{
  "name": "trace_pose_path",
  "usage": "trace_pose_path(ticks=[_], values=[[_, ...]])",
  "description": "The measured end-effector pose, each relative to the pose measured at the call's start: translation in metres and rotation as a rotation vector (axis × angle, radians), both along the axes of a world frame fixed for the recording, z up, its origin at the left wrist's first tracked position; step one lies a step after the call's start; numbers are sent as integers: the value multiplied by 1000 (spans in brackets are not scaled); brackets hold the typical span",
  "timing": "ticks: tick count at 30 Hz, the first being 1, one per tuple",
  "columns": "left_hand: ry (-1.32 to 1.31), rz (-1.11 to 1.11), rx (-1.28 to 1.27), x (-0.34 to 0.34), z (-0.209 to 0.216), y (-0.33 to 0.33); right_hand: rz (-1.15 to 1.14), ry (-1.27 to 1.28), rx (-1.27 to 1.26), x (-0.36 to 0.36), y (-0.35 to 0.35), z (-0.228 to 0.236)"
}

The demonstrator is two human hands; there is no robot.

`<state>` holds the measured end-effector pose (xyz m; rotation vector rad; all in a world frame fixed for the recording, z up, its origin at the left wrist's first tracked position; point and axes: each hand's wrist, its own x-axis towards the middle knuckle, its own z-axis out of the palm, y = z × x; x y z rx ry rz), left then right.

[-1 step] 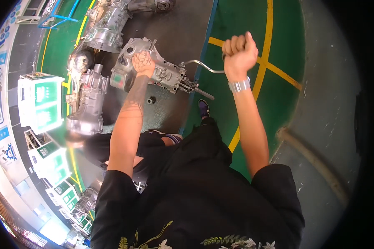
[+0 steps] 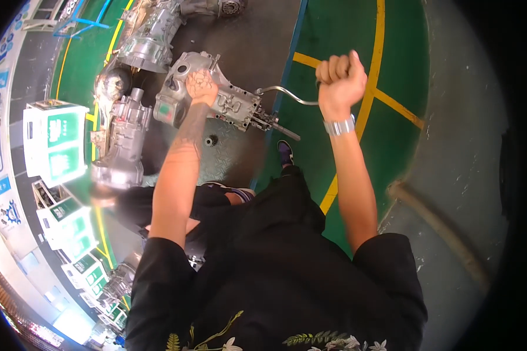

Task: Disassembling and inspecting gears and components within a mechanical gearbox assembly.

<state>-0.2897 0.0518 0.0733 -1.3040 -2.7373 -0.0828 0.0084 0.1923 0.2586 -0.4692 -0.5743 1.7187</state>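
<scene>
From here R hand (image 2: 341, 81) is gripping the crank wrench (image 2: 280, 88), far end sitting by the edge of the gearbox (image 2: 233, 105) on the metal plate (image 2: 219, 159), L hand (image 2: 202, 88) is resting atop, can't tell if grasping; imo firm bracing is keeping cranking sq.

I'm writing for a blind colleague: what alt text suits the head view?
A person's right hand grips a bent metal crank handle extending toward the edge of a gearbox; the left hand appears to rest on it. A small gear lies nearby.
</scene>
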Motion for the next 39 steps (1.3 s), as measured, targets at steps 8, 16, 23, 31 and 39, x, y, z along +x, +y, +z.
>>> trace_pose_path(ticks=[8, 16, 23, 31, 39], values=[[-161, -101, -143, 19, 30, 7, 168, -220, 135, 80, -39, -6], [-227, -47, 642, 40, 209, -112, 588, -196, 185, 59, -75, 67], [-267, 354, 880, 100, 296, -254, 781, 79, 393, 26, -96, 161], [-380, -177, 739, 150, 154, -143, 696, 199, 485, 4, -84, 180], [287, 123, 444, 58, 19, -22, 276, -145, 355, 51, -87, 145]])
